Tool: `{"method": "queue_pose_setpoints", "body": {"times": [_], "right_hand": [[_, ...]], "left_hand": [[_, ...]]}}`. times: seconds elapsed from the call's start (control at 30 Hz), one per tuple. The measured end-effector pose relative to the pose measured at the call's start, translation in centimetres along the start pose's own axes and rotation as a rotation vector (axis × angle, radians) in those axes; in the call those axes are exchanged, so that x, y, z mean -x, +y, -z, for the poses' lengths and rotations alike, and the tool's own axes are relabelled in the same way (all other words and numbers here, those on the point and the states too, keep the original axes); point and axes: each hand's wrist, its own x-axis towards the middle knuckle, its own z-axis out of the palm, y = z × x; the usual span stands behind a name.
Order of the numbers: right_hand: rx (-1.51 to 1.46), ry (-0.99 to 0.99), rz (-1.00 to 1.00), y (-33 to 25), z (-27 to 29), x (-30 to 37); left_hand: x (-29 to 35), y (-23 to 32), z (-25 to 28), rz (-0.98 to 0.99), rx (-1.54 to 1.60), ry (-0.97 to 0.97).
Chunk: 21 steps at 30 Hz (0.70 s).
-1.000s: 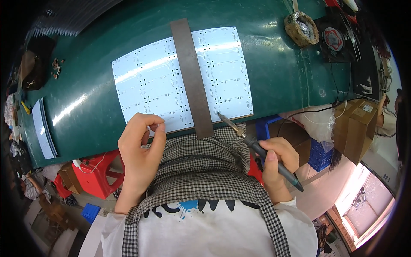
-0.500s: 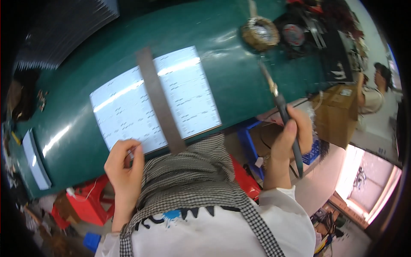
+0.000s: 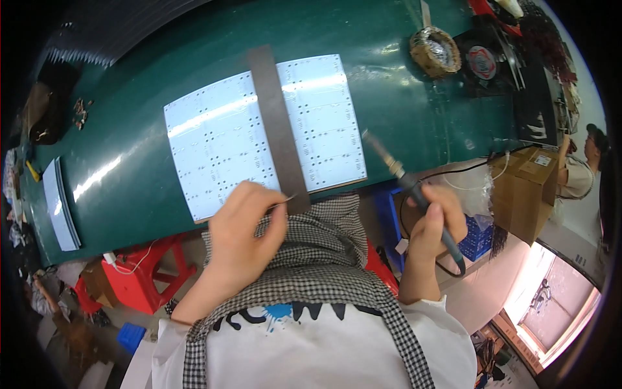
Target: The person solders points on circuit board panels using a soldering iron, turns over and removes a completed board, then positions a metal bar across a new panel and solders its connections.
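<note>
A white circuit board panel [image 3: 217, 139] with rows of small dark marks lies on the green table. Across it, from far edge to near edge, runs a flat brown bar [image 3: 280, 123]. My left hand [image 3: 243, 230] is over the panel's near edge, thumb and forefinger pinching a short visible length of thin wire [image 3: 288, 198] by the bar. In my right hand [image 3: 437, 223] is a soldering iron [image 3: 409, 181], gripped by its dark handle. Its tip points up and left, beside the panel's right edge; whether it touches anything I cannot tell.
At the far right sits a round tip-cleaning holder [image 3: 435, 53] with shiny metal inside. More white panels [image 3: 61, 207] lie stacked at the left. A cardboard box [image 3: 521, 185], a blue basket [image 3: 476, 240] and a red stool [image 3: 146, 275] are around the table. Another person [image 3: 578, 172] is at the right.
My left hand has moved right, toward the bar, and the wire now shows at its fingertips. The soldering iron's tip has come left and nearer, toward the panel. The whole view has shifted.
</note>
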Motion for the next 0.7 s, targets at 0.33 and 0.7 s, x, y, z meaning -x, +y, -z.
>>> {"method": "queue_pose_setpoints", "body": {"times": [0.33,0.7], "right_hand": [[-0.057,-0.225,-0.024,-2.5,-1.4,2.3],[-0.073,-0.249,-0.055,-2.4,-1.8,1.8]], "left_hand": [[-1.0,-0.6,-2.9,-0.162,-0.203,0.029],[-1.3,0.0,-2.8,-0.191,-0.277,-0.021]]}}
